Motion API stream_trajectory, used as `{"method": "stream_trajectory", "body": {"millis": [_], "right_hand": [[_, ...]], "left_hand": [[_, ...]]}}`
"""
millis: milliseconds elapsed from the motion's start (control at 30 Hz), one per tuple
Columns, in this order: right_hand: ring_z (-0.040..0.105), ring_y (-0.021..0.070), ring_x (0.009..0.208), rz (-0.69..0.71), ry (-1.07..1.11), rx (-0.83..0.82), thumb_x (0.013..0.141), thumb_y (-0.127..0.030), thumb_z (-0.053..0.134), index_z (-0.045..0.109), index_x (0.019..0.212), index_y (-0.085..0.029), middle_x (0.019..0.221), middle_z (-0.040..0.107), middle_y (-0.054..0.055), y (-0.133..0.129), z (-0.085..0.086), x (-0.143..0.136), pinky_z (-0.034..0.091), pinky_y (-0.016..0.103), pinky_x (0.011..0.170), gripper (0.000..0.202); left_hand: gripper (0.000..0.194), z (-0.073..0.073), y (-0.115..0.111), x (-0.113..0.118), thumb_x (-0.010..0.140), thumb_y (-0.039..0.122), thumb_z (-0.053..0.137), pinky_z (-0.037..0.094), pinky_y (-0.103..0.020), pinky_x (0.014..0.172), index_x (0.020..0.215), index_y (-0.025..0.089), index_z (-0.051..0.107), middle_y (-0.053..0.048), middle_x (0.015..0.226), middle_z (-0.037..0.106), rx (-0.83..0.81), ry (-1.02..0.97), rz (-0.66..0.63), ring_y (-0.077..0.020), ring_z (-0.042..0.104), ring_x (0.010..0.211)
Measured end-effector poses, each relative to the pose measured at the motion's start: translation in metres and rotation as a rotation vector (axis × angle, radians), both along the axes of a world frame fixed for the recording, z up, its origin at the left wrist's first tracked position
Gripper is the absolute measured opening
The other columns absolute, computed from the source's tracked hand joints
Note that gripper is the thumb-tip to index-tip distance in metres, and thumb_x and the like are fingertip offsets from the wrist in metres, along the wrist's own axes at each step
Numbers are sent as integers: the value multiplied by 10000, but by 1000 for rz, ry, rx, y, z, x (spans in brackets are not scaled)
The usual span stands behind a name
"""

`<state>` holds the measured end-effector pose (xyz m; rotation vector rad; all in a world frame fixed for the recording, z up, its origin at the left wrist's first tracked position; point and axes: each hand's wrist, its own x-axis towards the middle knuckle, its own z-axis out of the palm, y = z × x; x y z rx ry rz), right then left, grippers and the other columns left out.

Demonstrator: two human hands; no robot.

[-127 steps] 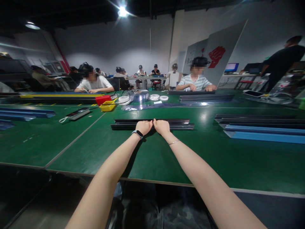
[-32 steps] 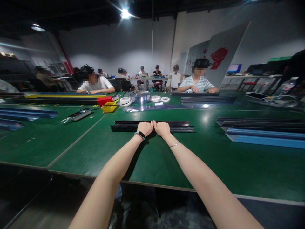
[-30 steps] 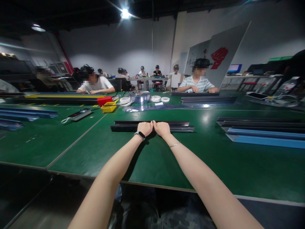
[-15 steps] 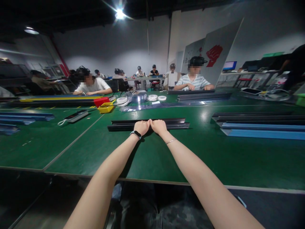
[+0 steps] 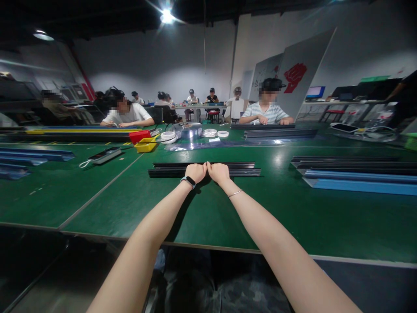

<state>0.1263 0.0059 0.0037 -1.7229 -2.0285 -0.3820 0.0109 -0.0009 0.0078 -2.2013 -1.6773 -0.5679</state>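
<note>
Two long black profile strips lie side by side across the green table in front of me: the near strip [image 5: 166, 173] and the far strip [image 5: 243, 165], offset a little sideways. My left hand [image 5: 196, 172] is closed over their middle, a watch on its wrist. Right beside it, my right hand [image 5: 218, 172] is closed over them too, a thin bracelet on its wrist. The thumb sides of both hands touch. My fingertips are hidden behind the knuckles, so how they meet each strip is not visible.
Blue and black profiles [image 5: 361, 184] lie to the right, blue profiles [image 5: 35, 154] to the left. A white device with a strap [image 5: 104, 156], yellow bin [image 5: 146, 144], red bin [image 5: 140, 136] and white rolls [image 5: 210, 132] are farther back. Co-workers sit across the table.
Both hands stay closed at the middle of the black strips. The view has shifted slightly; no clear movement of the strips shows.
</note>
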Motion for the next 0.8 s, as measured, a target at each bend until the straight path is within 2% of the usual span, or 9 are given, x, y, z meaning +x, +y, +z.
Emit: {"method": "stream_trajectory", "body": {"millis": [333,467,800], "right_hand": [[547,158,703,47,9,58,818,-423,105,632,717,-125,708,614,111,-6,0,1,351,239,649,613],[545,157,704,68,1,31,812,-438,105,629,725,-117,708,613,112,-5,0,-1,348,236,651,621],[554,176,707,17,-40,-13,807,-456,85,631,727,-134,716,614,114,-3,3,-1,354,265,650,639]], "left_hand": [[578,1,1,-8,825,356,119,355,-309,613,692,84,612,-134,651,582,58,25,26,-199,549,673],[549,1,-2,-10,827,339,149,355,-291,622,678,84,612,-127,633,583,76,41,1,-185,549,675],[483,1,-7,-4,830,310,177,353,-263,621,693,113,596,-95,682,589,86,32,-74,-162,542,686]]}}
